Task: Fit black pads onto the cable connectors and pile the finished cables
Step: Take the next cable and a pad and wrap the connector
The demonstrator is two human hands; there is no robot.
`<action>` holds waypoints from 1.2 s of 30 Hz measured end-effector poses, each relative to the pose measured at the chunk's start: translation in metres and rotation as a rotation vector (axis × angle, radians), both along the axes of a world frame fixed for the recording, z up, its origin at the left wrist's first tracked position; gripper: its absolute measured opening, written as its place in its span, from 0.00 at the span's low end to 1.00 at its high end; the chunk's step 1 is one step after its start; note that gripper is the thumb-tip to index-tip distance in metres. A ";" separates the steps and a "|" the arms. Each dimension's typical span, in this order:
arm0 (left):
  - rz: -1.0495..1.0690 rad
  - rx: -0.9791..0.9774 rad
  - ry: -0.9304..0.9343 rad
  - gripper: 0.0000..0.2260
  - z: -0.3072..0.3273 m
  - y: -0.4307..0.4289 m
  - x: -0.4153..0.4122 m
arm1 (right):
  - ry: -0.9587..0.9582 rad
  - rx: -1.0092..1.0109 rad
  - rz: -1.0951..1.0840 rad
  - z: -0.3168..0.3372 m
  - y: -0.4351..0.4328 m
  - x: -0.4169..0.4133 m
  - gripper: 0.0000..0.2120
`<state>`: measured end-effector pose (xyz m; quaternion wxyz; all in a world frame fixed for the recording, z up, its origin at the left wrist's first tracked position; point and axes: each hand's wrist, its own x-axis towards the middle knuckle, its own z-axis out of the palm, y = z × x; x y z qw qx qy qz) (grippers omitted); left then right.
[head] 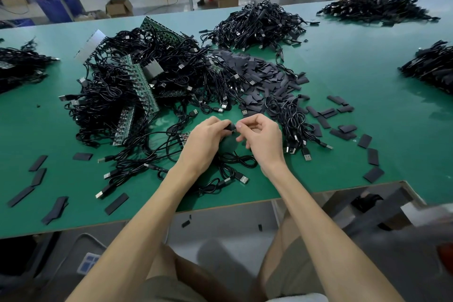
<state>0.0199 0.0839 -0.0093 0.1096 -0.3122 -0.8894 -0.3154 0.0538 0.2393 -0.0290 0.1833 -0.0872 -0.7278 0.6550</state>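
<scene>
**A:** Which step is this?

**B:** The fitting itself, I'd judge. The left hand (207, 138) and the right hand (263, 138) meet fingertip to fingertip just above the green-topped work table (343, 86). Both are curled and pinch one small black piece (231, 127) between them. It's too small to tell whether that is pad, connector or both together.

**A:** And the next move?

**B:** Probably sliding the pad squarely home over the connector, then setting the cable on a pile. A skewed pad would likely bunch up.

**A:** Where's the cable?

**B:** A thin black cable with a silver USB plug (243, 179) lies looped on the table under the wrists. I can't tell if it's the one held.

**A:** And the stock?

**B:** A heap of flat black rectangular pads (257, 68) sits just beyond the hands, with strays scattered on both sides. To the left lies a tangle of black USB cables and green circuit-board strips (137, 86). Farther back is a separate mound of black cables (257, 24), perhaps the finished ones.
</scene>
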 end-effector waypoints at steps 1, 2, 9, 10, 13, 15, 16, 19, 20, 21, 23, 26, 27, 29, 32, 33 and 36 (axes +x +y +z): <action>-0.003 0.001 0.000 0.08 0.000 0.000 0.000 | -0.002 0.000 -0.002 0.000 0.000 0.000 0.03; -0.006 0.000 0.002 0.08 0.000 0.000 0.001 | -0.005 -0.002 0.001 0.000 0.001 0.000 0.03; -0.017 0.035 -0.022 0.10 -0.002 0.000 0.001 | -0.001 -0.040 0.053 0.001 0.001 0.001 0.03; -0.024 0.033 -0.008 0.10 -0.002 0.000 0.001 | 0.001 -0.045 0.053 0.001 0.002 0.001 0.02; -0.021 0.025 0.028 0.08 -0.002 0.001 0.001 | -0.001 -0.030 0.045 0.001 0.002 0.001 0.03; -0.017 0.022 0.038 0.08 -0.003 0.001 0.001 | -0.007 -0.014 0.038 0.001 0.001 0.001 0.03; -0.017 0.022 0.039 0.09 -0.003 0.001 0.001 | -0.009 -0.010 0.038 0.001 0.001 0.001 0.03; -0.017 0.039 0.022 0.09 -0.003 0.000 0.001 | -0.007 -0.011 0.047 0.002 0.001 0.002 0.03; -0.018 0.043 0.015 0.10 -0.003 0.001 0.001 | -0.007 -0.010 0.049 0.002 0.002 0.002 0.03; -0.019 0.044 0.011 0.10 -0.003 0.001 0.002 | -0.007 -0.008 0.049 0.002 0.002 0.002 0.03; -0.017 0.037 0.012 0.10 -0.003 0.001 0.002 | -0.005 -0.008 0.047 0.001 0.001 0.002 0.03; -0.002 0.038 -0.016 0.10 -0.003 0.000 0.001 | 0.009 -0.024 0.059 0.002 0.001 0.002 0.03; 0.008 0.046 -0.042 0.11 -0.003 0.000 0.001 | 0.011 -0.018 0.067 0.002 0.000 0.001 0.04; 0.028 0.041 -0.076 0.12 -0.004 0.000 0.000 | 0.007 0.006 0.080 0.002 0.000 0.001 0.06; 0.027 0.042 -0.089 0.12 -0.004 0.000 0.000 | 0.014 -0.008 0.070 0.001 0.000 0.000 0.07; 0.020 0.046 -0.095 0.12 -0.003 0.000 0.000 | 0.020 -0.035 0.061 0.000 0.001 0.000 0.08; 0.005 0.051 -0.086 0.11 -0.003 -0.001 0.000 | 0.028 -0.064 0.055 -0.001 0.001 -0.001 0.09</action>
